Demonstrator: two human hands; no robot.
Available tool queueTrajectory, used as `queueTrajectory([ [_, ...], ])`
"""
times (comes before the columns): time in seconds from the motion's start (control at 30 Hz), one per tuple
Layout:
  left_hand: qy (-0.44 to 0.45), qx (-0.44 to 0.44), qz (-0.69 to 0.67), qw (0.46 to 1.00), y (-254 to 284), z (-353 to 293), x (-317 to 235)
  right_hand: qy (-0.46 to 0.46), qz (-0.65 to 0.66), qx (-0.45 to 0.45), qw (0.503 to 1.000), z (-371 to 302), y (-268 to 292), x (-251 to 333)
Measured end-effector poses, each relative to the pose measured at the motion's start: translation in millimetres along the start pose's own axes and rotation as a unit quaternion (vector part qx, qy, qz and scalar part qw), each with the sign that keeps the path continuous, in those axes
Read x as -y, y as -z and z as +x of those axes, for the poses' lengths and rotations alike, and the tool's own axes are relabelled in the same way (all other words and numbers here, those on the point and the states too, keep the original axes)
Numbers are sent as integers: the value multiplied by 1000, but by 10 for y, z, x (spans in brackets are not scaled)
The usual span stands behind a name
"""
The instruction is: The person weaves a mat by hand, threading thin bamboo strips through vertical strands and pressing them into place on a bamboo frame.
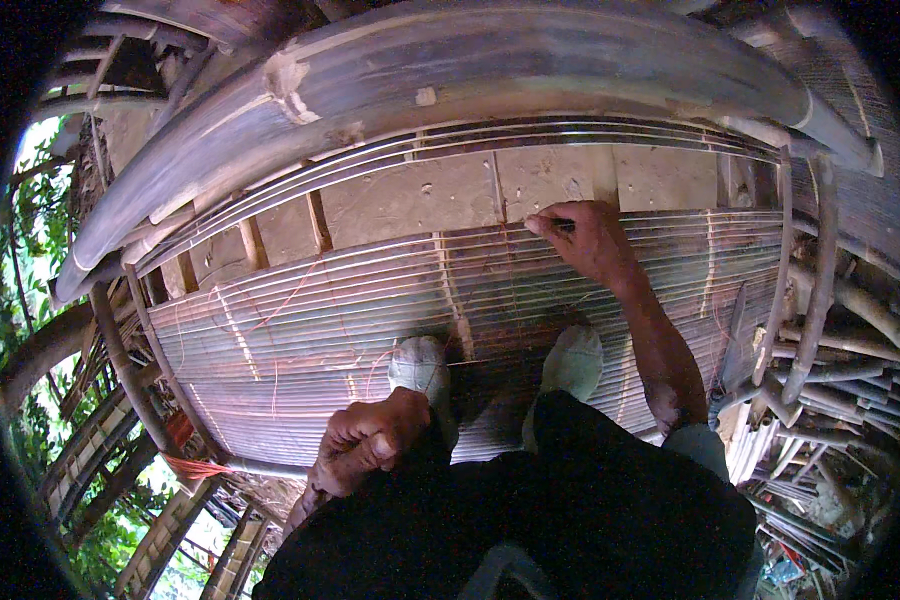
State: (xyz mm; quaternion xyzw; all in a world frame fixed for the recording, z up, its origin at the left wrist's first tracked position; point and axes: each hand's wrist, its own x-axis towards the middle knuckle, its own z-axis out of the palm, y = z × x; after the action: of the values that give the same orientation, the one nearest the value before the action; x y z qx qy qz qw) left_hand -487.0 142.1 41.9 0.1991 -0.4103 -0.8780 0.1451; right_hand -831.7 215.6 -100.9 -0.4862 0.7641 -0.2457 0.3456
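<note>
A mat of thin bamboo slats (370,295) spreads under my feet, its slats running left to right and tied in places with reddish string. At the mat's far edge my right hand (588,240) is closed in a pinch, beside a strand of red string (505,240). Whatever lies between its fingertips is too small to make out. My left hand (370,440) is curled into a fist in front of my left knee. A loop of red string (372,370) lies close to it, but what the fist holds, if anything, is hidden.
Several loose slats (450,137) stretch along the far side, below a thick bamboo pole (530,70). My light-coloured shoes (573,358) stand on the mat. A blade-like tool (736,325) lies at the right. Red string (195,467) is bundled at the left corner; bamboo pieces (830,400) pile up right.
</note>
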Motion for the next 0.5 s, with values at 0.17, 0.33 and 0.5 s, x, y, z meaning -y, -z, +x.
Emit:
queueTrajectory([
  [0.17,173,15,131,976,27,-196,-213,-58,-71,9,996,55,-32,50],
  [0.33,-7,8,146,989,-84,-83,-93,35,-85,-84,992,-76,-211,-29],
  [0.5,1,-21,159,987,-191,-121,-177,293,-71,-162,940,-235,-515,530],
])
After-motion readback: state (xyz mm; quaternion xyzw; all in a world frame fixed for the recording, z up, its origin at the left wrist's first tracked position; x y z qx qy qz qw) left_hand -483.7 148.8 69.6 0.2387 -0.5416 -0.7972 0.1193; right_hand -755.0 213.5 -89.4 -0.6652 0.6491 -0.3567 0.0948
